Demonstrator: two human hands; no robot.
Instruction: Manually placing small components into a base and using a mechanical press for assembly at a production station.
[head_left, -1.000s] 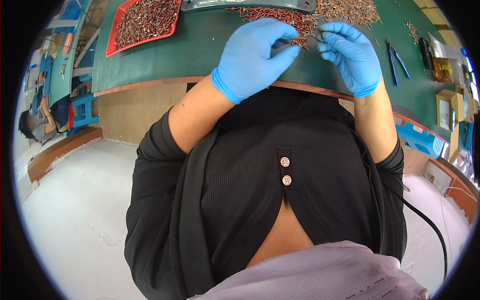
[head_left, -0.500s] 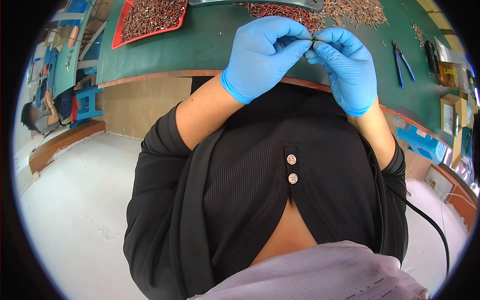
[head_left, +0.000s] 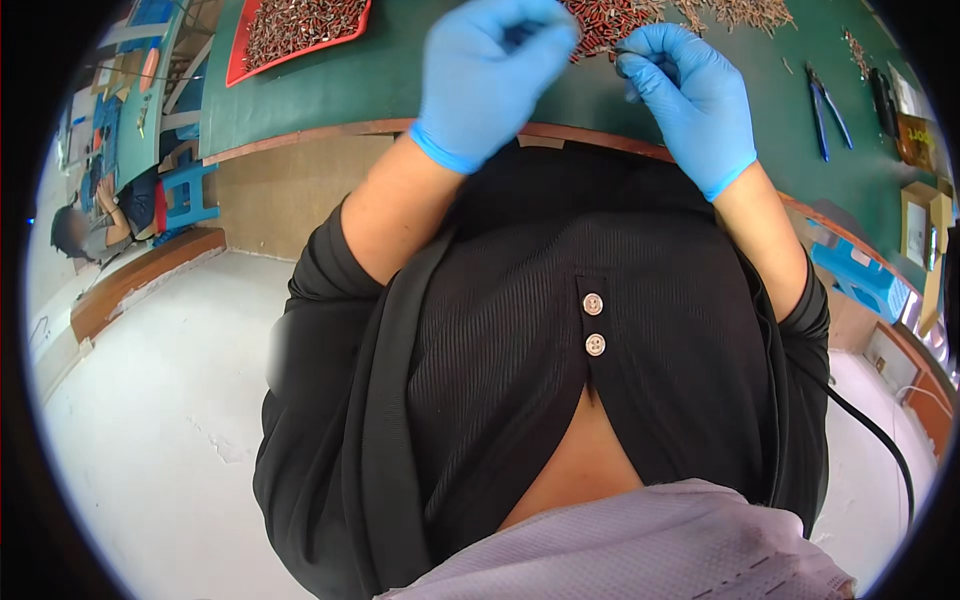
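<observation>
Compared with a second earlier, both gloved hands have been raised toward the upper centre of the frame, so the work is now done off the green table [head_left: 380, 70]. A thin dark wire piece [head_left: 600, 47] is pinched between the closed left hand [head_left: 495, 75] and the right hand [head_left: 690, 95]. Its long axis lies roughly left to right; its ends are hidden.
</observation>
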